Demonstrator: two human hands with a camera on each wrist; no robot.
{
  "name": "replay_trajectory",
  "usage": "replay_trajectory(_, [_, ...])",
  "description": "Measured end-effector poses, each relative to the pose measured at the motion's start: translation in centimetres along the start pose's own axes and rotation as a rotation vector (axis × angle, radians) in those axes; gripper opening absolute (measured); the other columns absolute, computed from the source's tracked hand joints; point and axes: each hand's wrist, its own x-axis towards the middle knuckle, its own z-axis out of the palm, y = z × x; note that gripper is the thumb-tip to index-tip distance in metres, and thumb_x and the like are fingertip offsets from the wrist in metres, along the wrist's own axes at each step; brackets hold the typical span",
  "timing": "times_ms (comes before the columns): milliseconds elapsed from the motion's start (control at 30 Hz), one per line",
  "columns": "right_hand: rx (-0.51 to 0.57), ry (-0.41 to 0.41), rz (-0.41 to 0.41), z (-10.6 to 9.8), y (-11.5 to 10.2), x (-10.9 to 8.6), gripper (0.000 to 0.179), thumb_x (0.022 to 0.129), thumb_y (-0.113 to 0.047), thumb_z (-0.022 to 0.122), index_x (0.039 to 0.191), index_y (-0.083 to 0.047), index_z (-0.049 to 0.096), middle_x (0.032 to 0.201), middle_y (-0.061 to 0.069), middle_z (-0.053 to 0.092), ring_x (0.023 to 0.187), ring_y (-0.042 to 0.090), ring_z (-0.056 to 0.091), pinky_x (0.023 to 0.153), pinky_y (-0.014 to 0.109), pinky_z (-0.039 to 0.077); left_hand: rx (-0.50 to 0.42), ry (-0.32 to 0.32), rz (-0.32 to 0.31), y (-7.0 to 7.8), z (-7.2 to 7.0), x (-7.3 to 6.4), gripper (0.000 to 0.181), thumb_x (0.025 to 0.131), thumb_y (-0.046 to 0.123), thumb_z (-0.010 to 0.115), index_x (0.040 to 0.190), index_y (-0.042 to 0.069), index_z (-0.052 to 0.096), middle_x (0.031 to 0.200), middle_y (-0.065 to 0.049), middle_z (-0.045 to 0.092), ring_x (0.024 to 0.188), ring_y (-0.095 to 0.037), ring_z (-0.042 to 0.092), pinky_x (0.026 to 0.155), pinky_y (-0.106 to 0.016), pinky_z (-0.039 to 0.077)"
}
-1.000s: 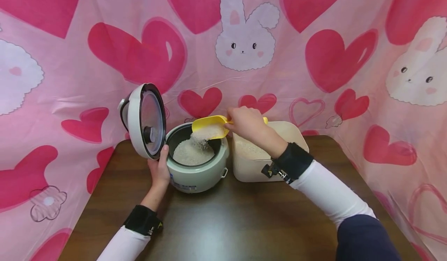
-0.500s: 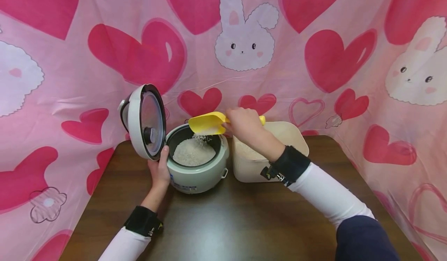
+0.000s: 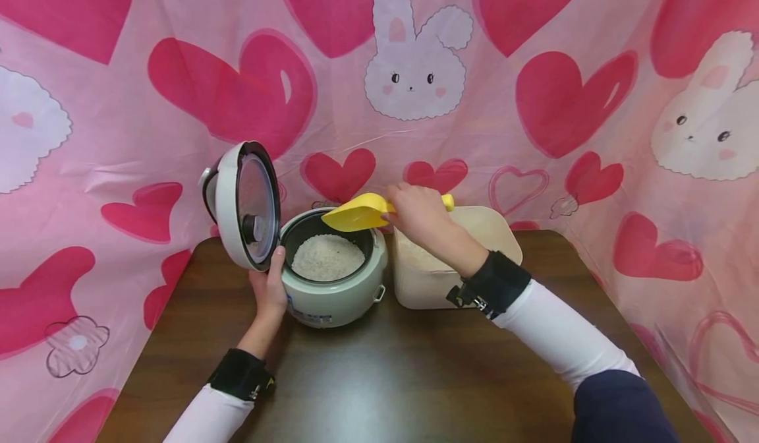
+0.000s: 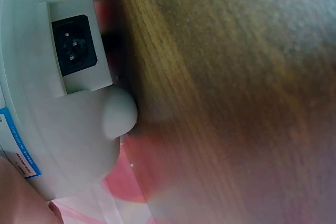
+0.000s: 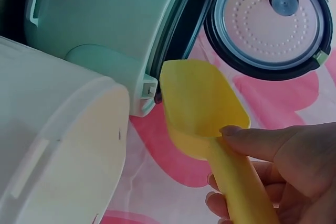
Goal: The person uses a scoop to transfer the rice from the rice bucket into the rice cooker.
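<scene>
A pale green rice cooker (image 3: 335, 308) stands on the table with its lid (image 3: 228, 212) raised at the left. White rice (image 3: 329, 258) lies in its dark inner pot. My left hand (image 3: 269, 291) holds the lid's lower edge by the cooker's side, thumb up along it; its other fingers are mostly hidden. With my right hand (image 3: 423, 215) I grip a yellow scoop (image 5: 199, 98) by the handle, over the pot's right rim. The scoop's bowl looks bare in the right wrist view. Beside the cooker stands a cream bin (image 3: 427, 288) with rice inside, partly under my right forearm.
The brown wooden table (image 3: 379, 377) stretches toward me in front of the cooker. A pink cloth (image 3: 332, 113) with hearts and rabbits hangs close behind. On the cooker's side, the left wrist view shows a black power socket (image 4: 73, 43).
Rice was falling from the scoop into the pot; now none falls. The scoop has tipped over further and its bowl has emptied. My left hand and the lid have stayed in place.
</scene>
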Motion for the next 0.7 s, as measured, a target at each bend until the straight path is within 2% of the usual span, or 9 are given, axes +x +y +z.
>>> replay_trajectory(100, [0.041, -0.008, -0.001, 0.2, 0.5, -0.1, 0.032, 0.092, -0.03, 0.08, 0.112, -0.006, 0.071, 0.097, 0.008, 0.071, 0.086, 0.028, 0.066, 0.073, 0.042, 0.058, 0.003, 0.0, -0.003, 0.1, 0.0, 0.1, 0.05, 0.098, 0.019, 0.063, 0.143, -0.002, 0.055, 0.142, -0.016, 0.061, 0.122, -0.006, 0.055, 0.111, -0.023, 0.037])
replay_trajectory(233, [0.177, -0.051, 0.035, 0.6, 1.8, -0.3, 0.03, 0.096, -0.031, 0.075, 0.111, -0.006, 0.069, 0.092, 0.007, 0.071, 0.079, 0.026, 0.064, 0.071, 0.04, 0.058, 0.004, -0.008, -0.002, 0.1, 0.0, 0.2, 0.051, 0.098, 0.019, 0.063, 0.144, -0.002, 0.055, 0.143, -0.017, 0.06, 0.123, -0.007, 0.055, 0.112, -0.023, 0.037])
replay_trajectory(433, [0.395, -0.143, 0.104, 1.6, 4.5, -0.5, 0.029, 0.096, -0.03, 0.065, 0.105, -0.003, 0.068, 0.087, 0.008, 0.07, 0.072, 0.024, 0.059, 0.068, 0.033, 0.055, 0.023, 0.003, 0.002, -0.1, -0.2, 0.2, 0.051, 0.098, 0.019, 0.063, 0.144, -0.003, 0.054, 0.142, -0.017, 0.061, 0.122, -0.005, 0.055, 0.111, -0.023, 0.037])
replay_trajectory(600, [0.589, -0.248, 0.165, 2.1, 7.0, -1.2, 0.032, 0.101, -0.03, 0.059, 0.108, 0.0, 0.067, 0.089, 0.013, 0.071, 0.068, 0.025, 0.059, 0.061, 0.03, 0.053, 0.033, -0.002, -0.003, 0.0, -0.2, 0.2, 0.051, 0.098, 0.021, 0.063, 0.144, -0.002, 0.055, 0.142, -0.017, 0.061, 0.121, -0.005, 0.055, 0.11, -0.023, 0.037])
replay_trajectory(700, [0.651, -0.291, 0.184, 2.2, 8.5, -1.8, 0.033, 0.103, -0.031, 0.057, 0.11, 0.001, 0.066, 0.091, 0.015, 0.069, 0.066, 0.025, 0.057, 0.058, 0.029, 0.051, 0.022, -0.004, -0.011, 0.1, -0.2, 0.1, 0.052, 0.098, 0.022, 0.063, 0.144, -0.002, 0.054, 0.143, -0.018, 0.06, 0.121, -0.006, 0.055, 0.111, -0.023, 0.038])
